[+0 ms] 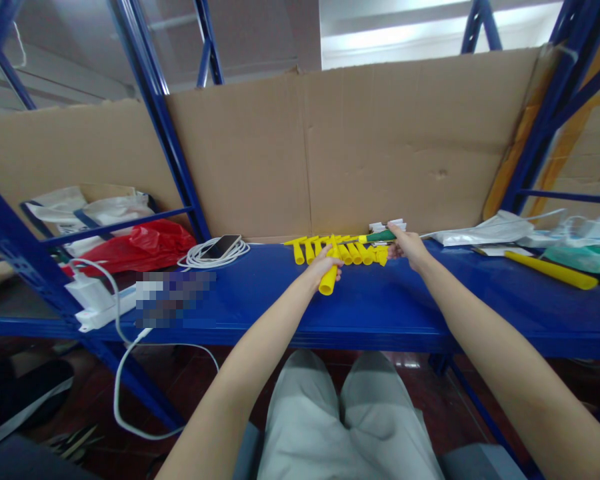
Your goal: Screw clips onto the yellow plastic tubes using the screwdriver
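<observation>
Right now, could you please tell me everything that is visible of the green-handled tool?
The green-handled tool looks like a screwdriver: a green handle, seemingly plastic, a yellow section at the handle's front end, and a thin shaft beyond it. The right hand grips the handle near its rear. The tool is held nearly level over the blue shelf, its shaft pointing toward the yellow piece in the left hand. Whether the tip touches that piece is too small to tell.
</observation>
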Demonstrator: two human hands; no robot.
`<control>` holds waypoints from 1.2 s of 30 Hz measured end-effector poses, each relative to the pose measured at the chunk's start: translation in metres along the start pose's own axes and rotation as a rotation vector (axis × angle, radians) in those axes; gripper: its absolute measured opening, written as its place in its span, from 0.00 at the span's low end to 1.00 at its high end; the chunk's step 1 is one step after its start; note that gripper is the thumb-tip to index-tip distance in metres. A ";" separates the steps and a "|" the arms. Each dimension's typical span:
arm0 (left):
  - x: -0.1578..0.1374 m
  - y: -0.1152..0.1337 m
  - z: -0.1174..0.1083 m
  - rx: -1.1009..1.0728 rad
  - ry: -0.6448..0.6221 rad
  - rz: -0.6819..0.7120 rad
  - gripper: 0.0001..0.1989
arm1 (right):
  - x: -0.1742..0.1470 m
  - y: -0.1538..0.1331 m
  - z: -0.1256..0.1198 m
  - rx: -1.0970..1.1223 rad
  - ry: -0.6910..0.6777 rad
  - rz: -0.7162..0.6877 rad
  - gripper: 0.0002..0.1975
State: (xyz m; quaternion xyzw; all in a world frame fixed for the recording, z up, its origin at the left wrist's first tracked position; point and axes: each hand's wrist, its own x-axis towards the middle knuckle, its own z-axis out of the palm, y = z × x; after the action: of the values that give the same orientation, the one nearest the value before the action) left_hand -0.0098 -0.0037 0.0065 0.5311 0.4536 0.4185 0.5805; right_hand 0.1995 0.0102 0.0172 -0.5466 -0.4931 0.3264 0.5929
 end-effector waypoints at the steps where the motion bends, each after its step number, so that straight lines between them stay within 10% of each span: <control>1: 0.000 0.000 0.000 0.003 -0.001 0.000 0.40 | -0.001 -0.001 0.000 -0.003 0.010 0.012 0.20; 24: 0.001 0.001 -0.001 -0.010 0.002 0.013 0.39 | -0.001 -0.005 0.000 -0.016 -0.074 0.303 0.24; 36: 0.001 0.002 -0.002 -0.028 0.016 -0.004 0.39 | -0.006 -0.008 -0.001 0.043 -0.166 0.168 0.21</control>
State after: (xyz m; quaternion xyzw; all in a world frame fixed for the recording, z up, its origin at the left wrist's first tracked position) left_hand -0.0119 -0.0022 0.0086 0.5187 0.4534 0.4279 0.5850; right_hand 0.1974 0.0031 0.0240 -0.5441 -0.4861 0.4296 0.5322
